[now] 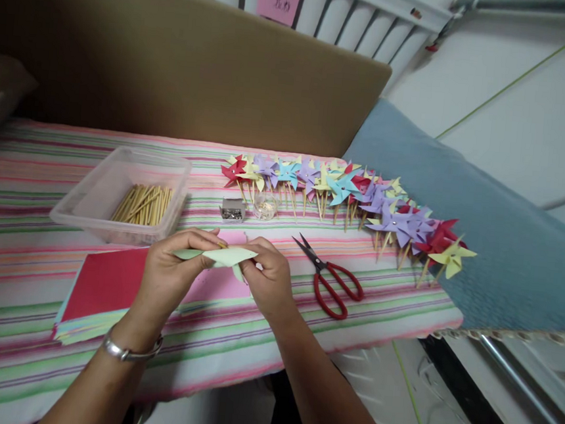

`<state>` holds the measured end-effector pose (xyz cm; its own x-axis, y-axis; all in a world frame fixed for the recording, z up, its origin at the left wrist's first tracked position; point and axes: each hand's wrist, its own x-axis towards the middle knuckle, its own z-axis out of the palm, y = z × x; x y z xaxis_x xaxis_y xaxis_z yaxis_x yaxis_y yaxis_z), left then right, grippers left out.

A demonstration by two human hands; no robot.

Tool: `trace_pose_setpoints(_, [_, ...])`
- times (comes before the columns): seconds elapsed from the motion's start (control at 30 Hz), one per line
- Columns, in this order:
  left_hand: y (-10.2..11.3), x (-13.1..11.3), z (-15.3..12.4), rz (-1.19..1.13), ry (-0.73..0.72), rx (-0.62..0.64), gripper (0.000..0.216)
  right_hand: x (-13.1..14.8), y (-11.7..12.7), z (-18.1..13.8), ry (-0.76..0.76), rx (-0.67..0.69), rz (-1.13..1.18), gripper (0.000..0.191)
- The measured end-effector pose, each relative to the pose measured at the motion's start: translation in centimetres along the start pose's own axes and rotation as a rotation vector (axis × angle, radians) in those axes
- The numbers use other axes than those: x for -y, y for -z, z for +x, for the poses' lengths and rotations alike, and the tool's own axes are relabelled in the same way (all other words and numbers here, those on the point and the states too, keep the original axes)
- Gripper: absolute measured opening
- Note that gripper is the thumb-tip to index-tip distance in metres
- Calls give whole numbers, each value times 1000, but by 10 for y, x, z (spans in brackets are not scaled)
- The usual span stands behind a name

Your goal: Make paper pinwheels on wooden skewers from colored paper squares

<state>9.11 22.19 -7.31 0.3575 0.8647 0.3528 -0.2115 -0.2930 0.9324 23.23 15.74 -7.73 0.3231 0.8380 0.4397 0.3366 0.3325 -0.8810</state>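
Between my two hands is a pale green paper pinwheel [229,255], its blades partly folded. My left hand [179,259] pinches its left side, thumb below and fingers above. On its right side my right hand [270,270] grips the paper between thumb and fingers. Some fingertips are hidden behind the paper. Under the hands lies a pink sheet [216,289]. A stack of coloured paper with a red sheet on top [108,282] lies beside my left wrist. Red-handled scissors [329,279] rest partly open to the right of my right hand.
A clear plastic box [82,208] holds wooden sticks [144,204]. Behind the hands stand a small box of metal pins [233,211] and a round clear container [266,206]. Many finished pinwheels [344,186] line the back and right. A cardboard panel [201,66] closes off the rear.
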Motion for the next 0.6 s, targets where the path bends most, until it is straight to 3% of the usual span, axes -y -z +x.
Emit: trace_pose_setpoints(0.6, [1,-1,0,4,16,-3,14,3,-2,-2,4,-8,-16,16])
